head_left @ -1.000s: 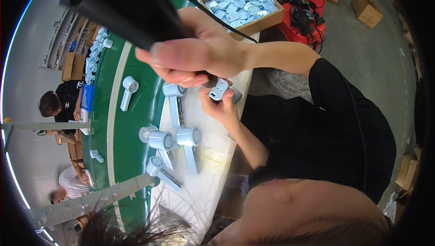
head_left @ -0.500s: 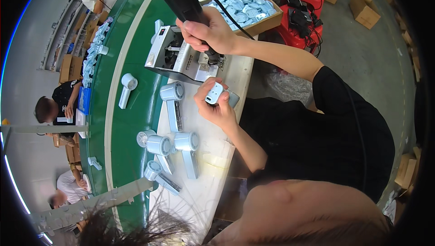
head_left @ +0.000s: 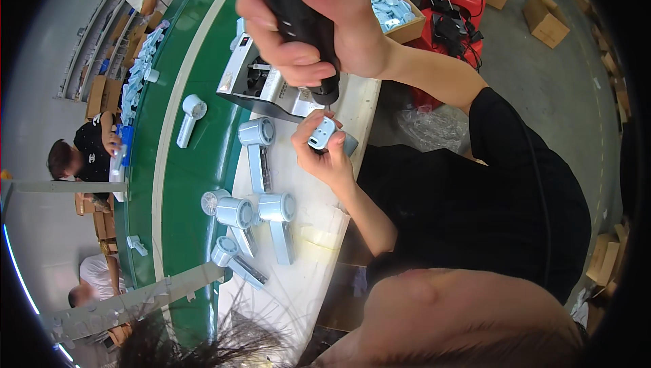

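A pale-blue fan part (head_left: 321,133) is pinched in the left hand (head_left: 324,158) just below the black electric screwdriver (head_left: 298,19) gripped by the right hand (head_left: 325,29); squarer alignment is advised.

Changes since the two earlier pictures, listed:

- Black electric screwdriver (head_left: 298,22): a second ago it lay slanting across the upper left of the view, well above the work. Half a second ago it stood further back over the metal fixture (head_left: 271,87). It is now upright, close to the camera, with its tip just above the small blue part (head_left: 321,133).
- Upper of the two hands (head_left: 325,32): wrapped around the screwdriver barrel throughout; it has come down and toward the lower hand.
- Lower hand (head_left: 325,154): has lifted the small blue part slightly nearer the screwdriver tip.
- Metal fixture: hidden behind the upper hand a second ago, now showing on the desk (head_left: 305,232).
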`<state>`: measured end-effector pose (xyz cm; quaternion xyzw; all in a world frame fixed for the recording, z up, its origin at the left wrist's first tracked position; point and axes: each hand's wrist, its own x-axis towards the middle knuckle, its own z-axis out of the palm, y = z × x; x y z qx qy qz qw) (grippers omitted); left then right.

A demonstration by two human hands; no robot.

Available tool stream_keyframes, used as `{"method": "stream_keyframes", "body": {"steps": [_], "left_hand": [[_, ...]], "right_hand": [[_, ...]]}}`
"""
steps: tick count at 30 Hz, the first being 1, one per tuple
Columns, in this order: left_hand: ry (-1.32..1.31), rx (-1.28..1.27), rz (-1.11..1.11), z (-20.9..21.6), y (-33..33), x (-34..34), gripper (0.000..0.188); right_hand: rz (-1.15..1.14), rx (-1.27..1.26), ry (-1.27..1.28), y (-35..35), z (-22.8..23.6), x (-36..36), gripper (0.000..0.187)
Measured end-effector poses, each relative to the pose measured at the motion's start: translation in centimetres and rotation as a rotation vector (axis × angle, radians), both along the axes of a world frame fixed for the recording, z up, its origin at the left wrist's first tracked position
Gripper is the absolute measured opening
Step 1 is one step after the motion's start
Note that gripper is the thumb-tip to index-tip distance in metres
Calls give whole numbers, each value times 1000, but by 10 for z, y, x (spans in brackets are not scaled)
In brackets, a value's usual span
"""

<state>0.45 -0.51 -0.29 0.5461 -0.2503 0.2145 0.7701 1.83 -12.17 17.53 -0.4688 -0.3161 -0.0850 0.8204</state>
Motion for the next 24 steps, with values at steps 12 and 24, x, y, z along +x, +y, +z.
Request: {"method": "stream_keyframes", "body": {"steps": [12, 24], "left_hand": [[-3, 50, -48, -1, -11, 1, 45], [10, 82, 6, -2, 7, 0, 43]], "right_hand": [[25, -177, 104, 20, 14, -19, 43], [70, -151, 132, 38, 13, -11, 40]]}}
